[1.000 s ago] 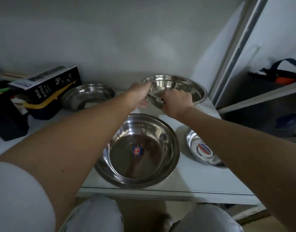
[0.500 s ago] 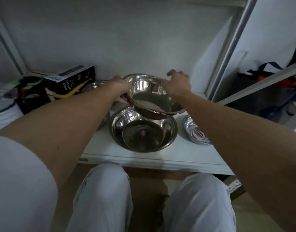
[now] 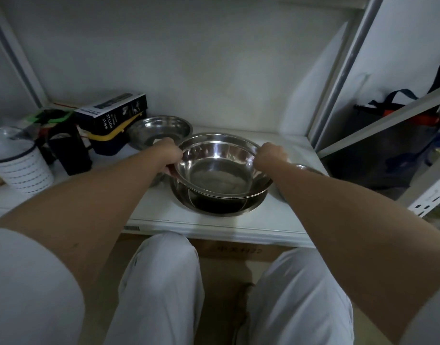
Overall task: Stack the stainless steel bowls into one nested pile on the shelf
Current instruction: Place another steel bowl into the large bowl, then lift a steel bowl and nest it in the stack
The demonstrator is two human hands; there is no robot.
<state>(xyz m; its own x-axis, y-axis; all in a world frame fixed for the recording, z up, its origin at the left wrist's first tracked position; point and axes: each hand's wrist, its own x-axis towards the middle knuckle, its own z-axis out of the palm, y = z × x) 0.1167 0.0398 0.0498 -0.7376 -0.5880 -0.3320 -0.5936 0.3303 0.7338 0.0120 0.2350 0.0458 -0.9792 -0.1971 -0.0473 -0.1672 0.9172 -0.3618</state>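
**Bowls partly nested: one going in, at least one left**

Bowl in hand [image 3: 217, 170] is held over the large bowl [image 3: 221, 205] near the front edge of the shelf [image 3: 276, 220], its base sunk inside the larger rim but, as far as can be judged, not fully seated. It is gripped by its rim on both sides: the left hand [image 3: 167, 154] is closed on the left rim, the right hand [image 3: 270, 155] closed on the right rim. A third bowl [image 3: 159, 130] is left standing apart toward the back edge, just beside a spray bottle box [image 3: 112, 113]. Steel is glimpsed behind the right forearm, possibly another dish; it cannot be made out. The pile is judged roughly half done: the held bowl is to be released, then the remaining one added.
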